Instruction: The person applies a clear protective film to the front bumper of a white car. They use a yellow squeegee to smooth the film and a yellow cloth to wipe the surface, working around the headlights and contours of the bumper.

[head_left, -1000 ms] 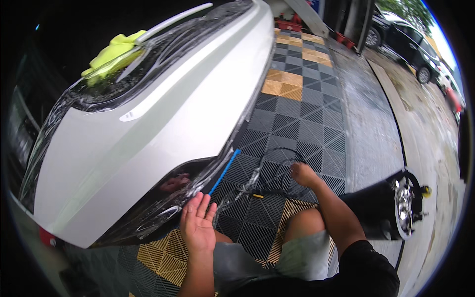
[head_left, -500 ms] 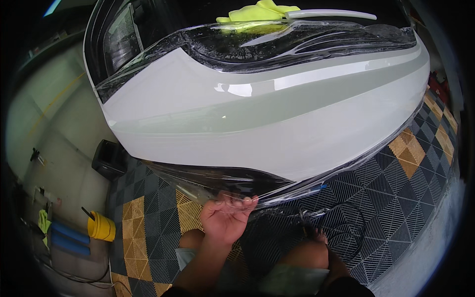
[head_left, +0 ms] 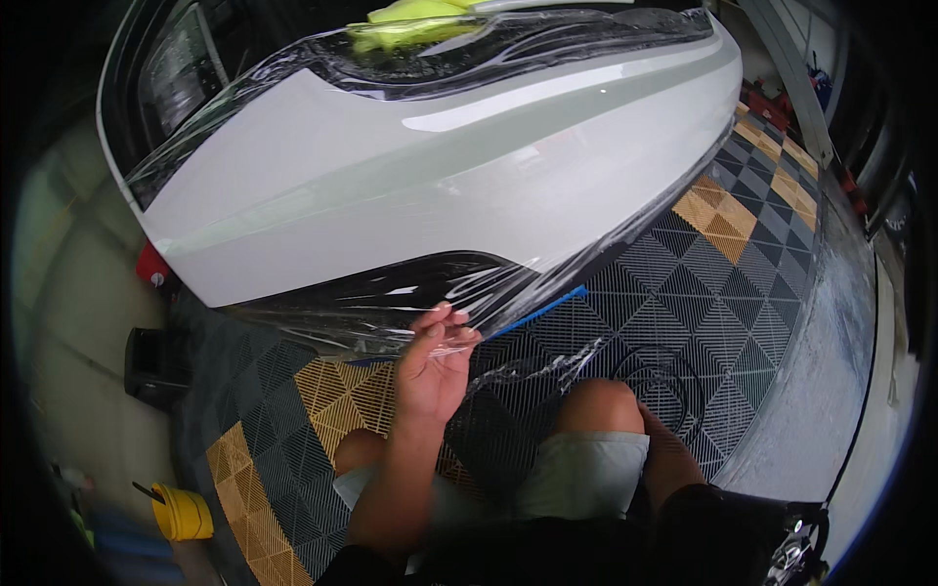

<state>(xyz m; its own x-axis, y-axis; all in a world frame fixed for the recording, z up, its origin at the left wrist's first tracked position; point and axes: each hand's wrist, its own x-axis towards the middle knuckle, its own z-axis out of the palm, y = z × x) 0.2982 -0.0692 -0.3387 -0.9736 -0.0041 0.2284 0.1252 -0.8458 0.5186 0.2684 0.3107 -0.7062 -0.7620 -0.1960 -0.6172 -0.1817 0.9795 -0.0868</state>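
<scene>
Clear plastic film [head_left: 391, 311] stretches along the lower edge of a white car panel [head_left: 420, 195], creased and shiny over its dark lower trim. My left hand [head_left: 438, 366] is raised to that edge, with its fingers curled and closed on the film. Creases fan out from my fingertips up toward the panel. More film, bunched and wrinkled, covers the dark upper part of the panel. My right forearm [head_left: 676, 451] lies beside my right knee, and the hand at its end is hidden behind the leg.
A yellow-green cloth [head_left: 415, 24] rests on top of the panel. The floor has dark and tan ribbed tiles [head_left: 723, 220], with a coiled black hose [head_left: 684, 376] by my right knee. A yellow bucket [head_left: 182, 513] and a black box [head_left: 154, 366] stand at left.
My view has shifted, so the panel sits further left and higher. My left hand is still on the film, which is now pulled into longer creases. My right hand has gone behind the knee.
</scene>
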